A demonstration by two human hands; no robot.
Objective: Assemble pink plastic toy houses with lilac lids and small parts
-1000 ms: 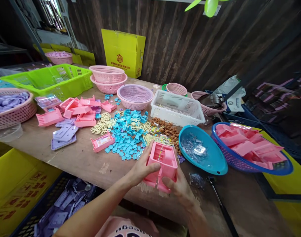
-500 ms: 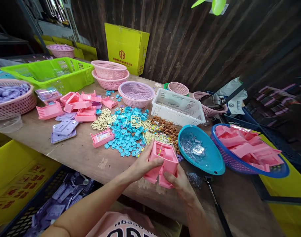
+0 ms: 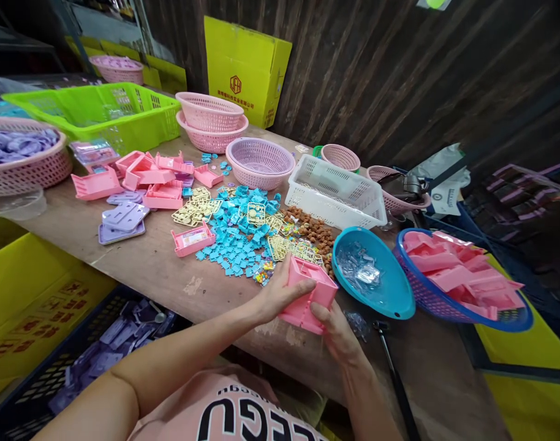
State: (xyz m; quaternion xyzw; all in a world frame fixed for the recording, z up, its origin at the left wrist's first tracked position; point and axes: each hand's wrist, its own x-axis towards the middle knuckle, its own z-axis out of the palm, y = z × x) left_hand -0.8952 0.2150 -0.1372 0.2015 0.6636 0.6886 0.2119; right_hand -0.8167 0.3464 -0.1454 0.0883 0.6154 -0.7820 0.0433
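A pink plastic toy box (image 3: 306, 309) is gripped from both sides, just above the table's front edge. My left hand (image 3: 282, 293) closes round its left side, thumb across the front. Round the lower right side is my right hand (image 3: 332, 324), its thumb on the front face. The box's two halves appear pressed together; its inside is mostly hidden. Just beyond it are small blue plastic pieces (image 3: 236, 242), cream sprue frames (image 3: 293, 248) and brown pieces (image 3: 314, 229). Another pink tray (image 3: 193, 239) with a printed insert lies to the left.
At right stand a teal bowl (image 3: 402, 294) of clear parts and a blue basket (image 3: 521, 321) of pink pieces. A black-handled rod (image 3: 397, 380) lies nearby. Behind are a white basket (image 3: 335, 211) and pink baskets (image 3: 211, 113). Purple plates (image 3: 124, 220) lie at left.
The gap between the pink box's lower parts has closed between my hands. The whole view has shifted, with the table's things sitting slightly higher in the picture.
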